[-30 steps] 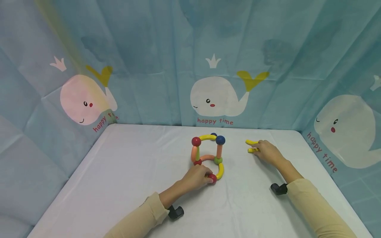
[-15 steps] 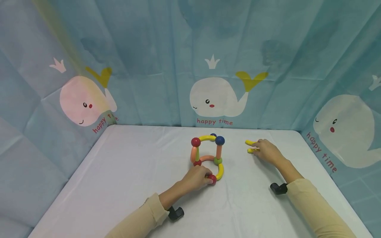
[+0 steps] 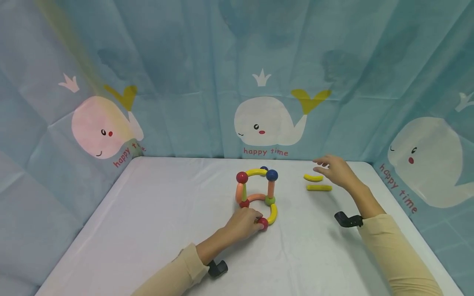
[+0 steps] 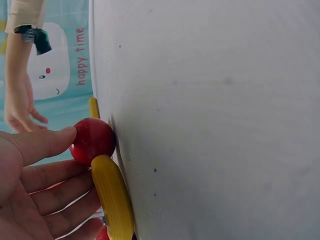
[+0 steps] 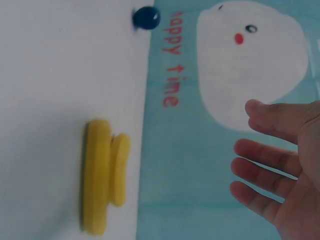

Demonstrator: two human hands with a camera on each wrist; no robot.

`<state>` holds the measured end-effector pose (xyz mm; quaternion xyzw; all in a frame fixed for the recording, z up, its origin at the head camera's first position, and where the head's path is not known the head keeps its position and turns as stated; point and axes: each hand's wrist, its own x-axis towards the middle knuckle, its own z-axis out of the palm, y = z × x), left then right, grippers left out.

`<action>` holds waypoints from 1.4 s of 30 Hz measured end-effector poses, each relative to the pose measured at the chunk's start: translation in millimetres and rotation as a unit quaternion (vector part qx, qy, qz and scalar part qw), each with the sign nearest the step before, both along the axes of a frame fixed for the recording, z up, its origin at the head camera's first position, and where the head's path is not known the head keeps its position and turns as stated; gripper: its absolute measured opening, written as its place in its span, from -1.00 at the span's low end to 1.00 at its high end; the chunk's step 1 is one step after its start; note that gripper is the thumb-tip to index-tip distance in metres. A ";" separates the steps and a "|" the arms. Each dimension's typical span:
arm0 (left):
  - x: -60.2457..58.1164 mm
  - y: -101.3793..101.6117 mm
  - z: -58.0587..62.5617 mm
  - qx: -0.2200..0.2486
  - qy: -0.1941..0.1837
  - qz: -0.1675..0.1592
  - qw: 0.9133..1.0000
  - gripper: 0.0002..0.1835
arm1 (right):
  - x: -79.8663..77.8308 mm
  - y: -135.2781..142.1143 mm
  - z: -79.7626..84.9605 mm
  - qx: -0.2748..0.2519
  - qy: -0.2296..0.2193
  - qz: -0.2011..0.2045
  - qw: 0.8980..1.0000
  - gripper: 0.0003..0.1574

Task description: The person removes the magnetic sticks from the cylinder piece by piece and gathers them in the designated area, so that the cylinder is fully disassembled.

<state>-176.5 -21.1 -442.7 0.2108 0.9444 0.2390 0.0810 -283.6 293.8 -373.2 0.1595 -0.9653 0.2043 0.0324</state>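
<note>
My left hand [image 3: 240,224] pinches a red ball [image 3: 263,223] between thumb and fingers, at the near corner of a ball-and-stick structure. A curved yellow stick [image 4: 112,197] touches that ball and leads to a green ball [image 3: 270,200]. Above stand an upper red ball [image 3: 242,177] and a blue ball [image 3: 272,175], joined by a yellow curve and borne on orange and green sticks. Raised at the right, my right hand [image 3: 337,170] holds nothing, its fingers spread apart. Below it lie a straight yellow stick [image 5: 96,177] and a shorter curved yellow stick [image 5: 120,170].
Another blue ball [image 3: 263,168] sits behind the structure, partly hidden in the head view. A white cloth covers the table [image 3: 166,197]. Blue curtains [image 3: 185,119] printed with whales hang at the back and sides.
My right hand has let go of the yellow sticks and risen up and away, leaving both on the table. The left hand stays on the red ball.
</note>
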 end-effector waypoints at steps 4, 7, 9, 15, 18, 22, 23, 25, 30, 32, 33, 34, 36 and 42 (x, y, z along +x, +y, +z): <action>2.0 -1.8 1.0 -0.006 0.026 -0.009 1.000 -0.69 | 1.1 -15.9 7.1 -0.026 0.014 0.024 0.999 -0.57; 5.5 -4.2 5.7 -0.008 0.045 -0.012 0.999 -0.68 | 2.9 -31.3 12.9 -0.034 0.031 0.044 0.998 -0.58; 9.7 -7.2 11.5 0.001 0.062 -0.008 0.998 -0.66 | 4.3 -41.8 17.7 -0.039 0.042 0.060 0.997 -0.58; 17.2 -23.8 29.1 0.108 0.195 0.015 0.975 -0.67 | 8.4 -74.0 32.9 -0.056 0.058 0.097 0.992 -0.57; 12.6 -35.1 32.3 0.179 0.279 0.028 0.943 -0.71 | 10.0 -90.9 38.7 -0.063 0.061 0.110 0.990 -0.57; 3.5 -50.8 33.8 0.231 0.323 0.065 0.916 -0.74 | 12.0 -114.5 43.5 -0.065 0.068 0.137 0.986 -0.57; 1.2 -53.8 34.0 0.237 0.322 0.075 0.914 -0.73 | 12.5 -120.4 44.1 -0.066 0.069 0.146 0.985 -0.58; -3.1 -58.3 33.2 0.238 0.308 0.095 0.916 -0.69 | 13.5 -132.1 44.4 -0.067 0.063 0.161 0.983 -0.58; -11.4 -59.8 27.6 0.209 0.254 0.132 0.935 -0.59 | 17.1 -157.9 42.2 -0.064 0.036 0.206 0.976 -0.57; -13.5 -58.6 25.3 0.196 0.237 0.139 0.941 -0.57 | 17.8 -166.5 39.9 -0.055 0.032 0.227 0.972 -0.55; -14.2 -57.9 24.5 0.192 0.228 0.141 0.944 -0.57 | 17.9 -170.1 38.3 -0.048 0.030 0.236 0.970 -0.54; -15.1 -57.2 23.5 0.189 0.221 0.142 0.946 -0.57 | 18.1 -173.4 36.7 -0.039 0.031 0.244 0.968 -0.54; -16.6 -55.8 21.8 0.187 0.211 0.141 0.949 -0.59 | 19.0 -178.7 33.6 -0.025 0.032 0.258 0.965 -0.53; -17.8 -54.4 18.5 0.194 0.196 0.141 0.951 -0.69 | 24.1 -186.1 27.3 0.011 0.029 0.265 0.964 -0.53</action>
